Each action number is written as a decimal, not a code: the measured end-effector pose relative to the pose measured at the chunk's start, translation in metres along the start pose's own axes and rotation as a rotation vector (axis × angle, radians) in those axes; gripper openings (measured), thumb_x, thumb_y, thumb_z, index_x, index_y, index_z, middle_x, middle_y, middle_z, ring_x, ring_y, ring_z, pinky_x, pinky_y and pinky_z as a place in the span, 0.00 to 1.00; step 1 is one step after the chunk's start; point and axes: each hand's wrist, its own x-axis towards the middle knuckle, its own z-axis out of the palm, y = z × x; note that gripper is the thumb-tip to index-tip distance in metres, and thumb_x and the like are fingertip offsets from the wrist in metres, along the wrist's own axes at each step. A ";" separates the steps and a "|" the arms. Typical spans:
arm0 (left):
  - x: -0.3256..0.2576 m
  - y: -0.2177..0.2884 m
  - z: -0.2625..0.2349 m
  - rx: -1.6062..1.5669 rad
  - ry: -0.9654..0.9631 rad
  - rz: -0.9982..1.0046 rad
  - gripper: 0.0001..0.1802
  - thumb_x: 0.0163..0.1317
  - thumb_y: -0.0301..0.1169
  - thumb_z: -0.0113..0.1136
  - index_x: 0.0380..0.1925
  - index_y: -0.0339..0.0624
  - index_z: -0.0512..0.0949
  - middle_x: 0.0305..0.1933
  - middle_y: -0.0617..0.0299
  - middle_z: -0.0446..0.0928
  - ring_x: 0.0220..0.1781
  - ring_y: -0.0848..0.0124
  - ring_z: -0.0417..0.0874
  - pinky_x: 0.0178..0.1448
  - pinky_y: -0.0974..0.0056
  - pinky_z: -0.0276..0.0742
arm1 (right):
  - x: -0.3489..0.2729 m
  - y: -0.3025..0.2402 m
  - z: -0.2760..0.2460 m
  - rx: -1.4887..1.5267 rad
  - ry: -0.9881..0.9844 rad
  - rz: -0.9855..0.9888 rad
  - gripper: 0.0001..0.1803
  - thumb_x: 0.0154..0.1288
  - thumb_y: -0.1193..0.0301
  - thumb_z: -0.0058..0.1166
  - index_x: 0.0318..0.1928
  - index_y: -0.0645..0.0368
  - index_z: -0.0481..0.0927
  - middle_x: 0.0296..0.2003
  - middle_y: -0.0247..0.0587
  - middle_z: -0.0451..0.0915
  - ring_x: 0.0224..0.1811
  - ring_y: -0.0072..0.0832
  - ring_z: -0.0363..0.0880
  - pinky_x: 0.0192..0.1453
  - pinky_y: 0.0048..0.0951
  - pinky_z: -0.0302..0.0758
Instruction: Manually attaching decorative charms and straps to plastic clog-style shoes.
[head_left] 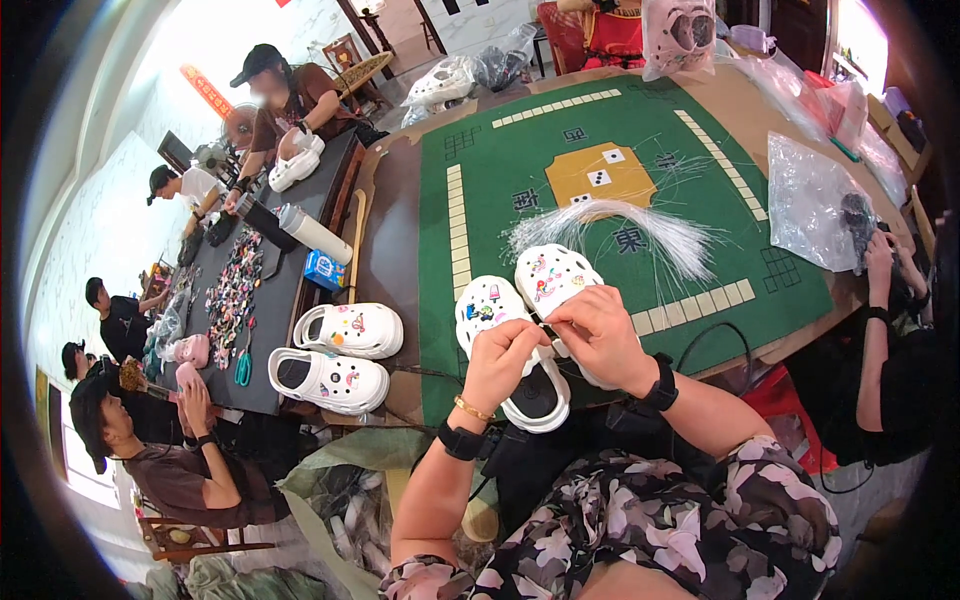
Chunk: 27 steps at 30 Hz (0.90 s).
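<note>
A pair of white clogs lies in front of me, side by side on the green mat, the left clog (483, 296) and the right clog (548, 268) dotted with colourful charms. My left hand (503, 352) is closed in a pinch over the middle of the left clog. Close beside it, my right hand (603, 330) pinches at the inner side of the right clog. Fingertips of both hands nearly meet between the shoes; whatever thin piece they hold is too small to make out. Just beyond the clogs spreads a bundle of thin clear plastic strands (672, 240).
Another decorated white clog pair (345, 380) stands to the left. The dark side table (330, 180) carries a heap of charms (235, 280), scissors (244, 366), a tumbler (315, 232) and a blue box (323, 270). Several co-workers sit around; a bagged item (820, 200) lies right.
</note>
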 end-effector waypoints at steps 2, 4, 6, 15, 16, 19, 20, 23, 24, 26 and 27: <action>0.000 -0.001 0.000 -0.016 -0.013 -0.003 0.14 0.69 0.31 0.51 0.31 0.33 0.82 0.33 0.66 0.82 0.35 0.80 0.77 0.39 0.72 0.73 | -0.001 0.000 0.000 -0.003 -0.009 -0.007 0.06 0.56 0.76 0.61 0.36 0.53 0.83 0.31 0.34 0.79 0.38 0.34 0.78 0.54 0.37 0.65; -0.001 0.001 0.001 -0.067 -0.010 0.049 0.14 0.69 0.30 0.51 0.30 0.35 0.83 0.29 0.69 0.79 0.29 0.82 0.73 0.33 0.74 0.67 | -0.001 0.000 0.000 -0.006 -0.017 -0.013 0.07 0.56 0.76 0.61 0.36 0.53 0.83 0.31 0.34 0.79 0.38 0.34 0.78 0.55 0.37 0.65; -0.002 0.006 0.002 -0.080 -0.010 0.033 0.14 0.69 0.31 0.51 0.30 0.36 0.83 0.25 0.71 0.76 0.26 0.84 0.69 0.30 0.75 0.62 | -0.002 -0.001 0.000 -0.001 -0.008 -0.026 0.07 0.56 0.76 0.61 0.36 0.52 0.83 0.31 0.34 0.79 0.38 0.34 0.78 0.56 0.37 0.65; -0.005 0.008 0.000 -0.242 -0.050 -0.067 0.14 0.71 0.31 0.50 0.31 0.34 0.81 0.17 0.78 0.62 0.17 0.88 0.56 0.22 0.76 0.47 | -0.001 -0.003 0.000 0.021 -0.006 -0.020 0.06 0.56 0.76 0.61 0.35 0.52 0.84 0.30 0.34 0.79 0.37 0.34 0.78 0.54 0.36 0.65; -0.005 0.008 -0.001 -0.265 -0.058 -0.072 0.15 0.71 0.31 0.50 0.31 0.34 0.81 0.17 0.78 0.62 0.17 0.88 0.56 0.22 0.76 0.47 | -0.001 -0.003 0.000 0.021 -0.006 -0.020 0.06 0.56 0.76 0.61 0.35 0.52 0.84 0.30 0.34 0.79 0.37 0.34 0.78 0.54 0.36 0.65; -0.006 0.004 -0.007 -0.270 -0.074 -0.130 0.15 0.69 0.33 0.50 0.30 0.39 0.84 0.21 0.74 0.72 0.23 0.86 0.65 0.27 0.76 0.58 | 0.000 -0.004 0.000 0.018 -0.009 -0.007 0.06 0.56 0.76 0.61 0.35 0.52 0.84 0.30 0.34 0.79 0.37 0.34 0.78 0.54 0.36 0.65; -0.006 0.004 -0.007 -0.269 -0.073 -0.128 0.15 0.69 0.33 0.50 0.30 0.39 0.84 0.21 0.74 0.72 0.23 0.86 0.65 0.27 0.76 0.58 | -0.001 -0.004 0.000 0.027 -0.020 0.010 0.06 0.56 0.76 0.61 0.35 0.52 0.84 0.29 0.34 0.79 0.37 0.34 0.77 0.54 0.36 0.65; -0.007 0.002 -0.006 -0.302 -0.068 -0.106 0.16 0.70 0.34 0.50 0.30 0.39 0.83 0.19 0.76 0.68 0.21 0.87 0.62 0.25 0.77 0.53 | -0.001 -0.003 0.002 0.030 -0.023 0.003 0.06 0.56 0.75 0.61 0.35 0.52 0.84 0.29 0.34 0.79 0.37 0.34 0.77 0.54 0.36 0.65; -0.007 0.002 -0.007 -0.309 -0.076 -0.113 0.16 0.70 0.34 0.50 0.30 0.39 0.83 0.19 0.76 0.68 0.21 0.87 0.61 0.25 0.77 0.53 | -0.001 -0.002 0.002 0.024 -0.015 -0.020 0.05 0.56 0.75 0.61 0.35 0.52 0.84 0.30 0.34 0.79 0.37 0.34 0.77 0.54 0.36 0.65; -0.007 0.001 -0.007 -0.315 -0.083 -0.117 0.16 0.70 0.34 0.50 0.30 0.39 0.83 0.19 0.77 0.67 0.21 0.87 0.61 0.25 0.77 0.53 | -0.001 -0.002 0.003 0.029 -0.015 -0.026 0.06 0.56 0.75 0.61 0.35 0.52 0.84 0.30 0.34 0.80 0.37 0.34 0.77 0.54 0.36 0.65; -0.007 0.002 -0.007 -0.326 -0.088 -0.118 0.16 0.70 0.34 0.50 0.30 0.39 0.83 0.19 0.77 0.66 0.20 0.87 0.60 0.24 0.77 0.52 | -0.001 -0.003 0.003 0.035 -0.016 -0.030 0.06 0.55 0.75 0.61 0.35 0.52 0.84 0.30 0.34 0.80 0.37 0.35 0.77 0.54 0.36 0.65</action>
